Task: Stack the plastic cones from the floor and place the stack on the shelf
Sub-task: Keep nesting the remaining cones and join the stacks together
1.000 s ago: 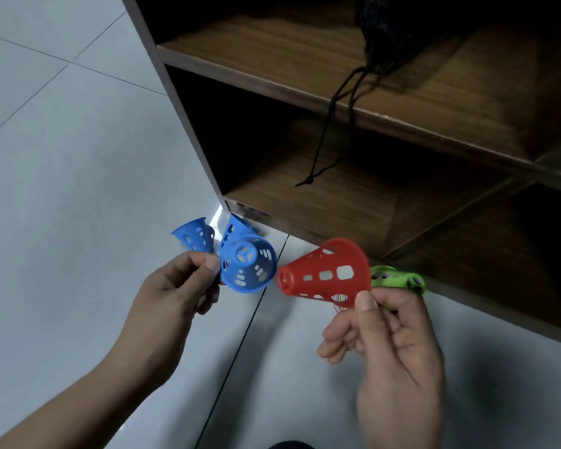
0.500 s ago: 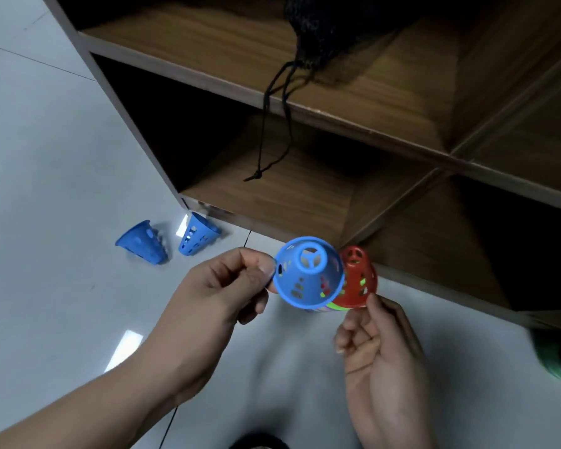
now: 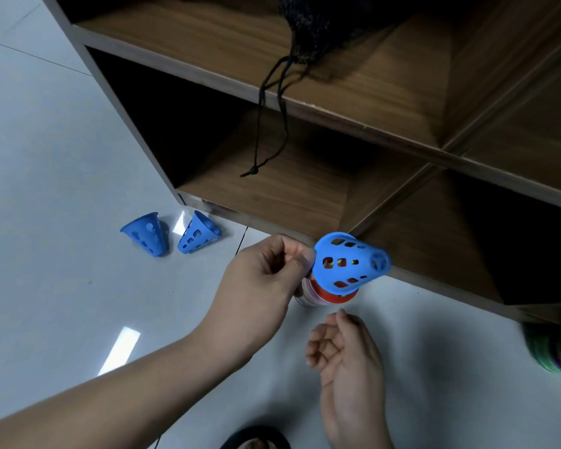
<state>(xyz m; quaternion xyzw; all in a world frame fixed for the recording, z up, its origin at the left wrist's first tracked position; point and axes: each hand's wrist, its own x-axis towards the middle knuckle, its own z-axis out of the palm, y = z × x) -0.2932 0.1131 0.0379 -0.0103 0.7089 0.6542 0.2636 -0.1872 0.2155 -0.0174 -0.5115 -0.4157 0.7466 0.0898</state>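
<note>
Left hand (image 3: 266, 280) pinches the stacked cones (image 3: 350, 265); right hand (image 3: 347, 354) hangs relaxed, empty. Two blue cones (image 3: 148, 234) (image 3: 199, 238) lie beside the shelf (image 3: 337, 115), a drawstring (image 3: 284, 124) dangling across it, seemingly from a dark bag (image 3: 321, 17).

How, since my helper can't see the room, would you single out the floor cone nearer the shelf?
Go to the bottom left corner of the wooden shelf unit, on the floor. Two blue cones lie tipped over left of it. Yours is the right-hand cone, nearer that corner than the left-hand cone.
</note>
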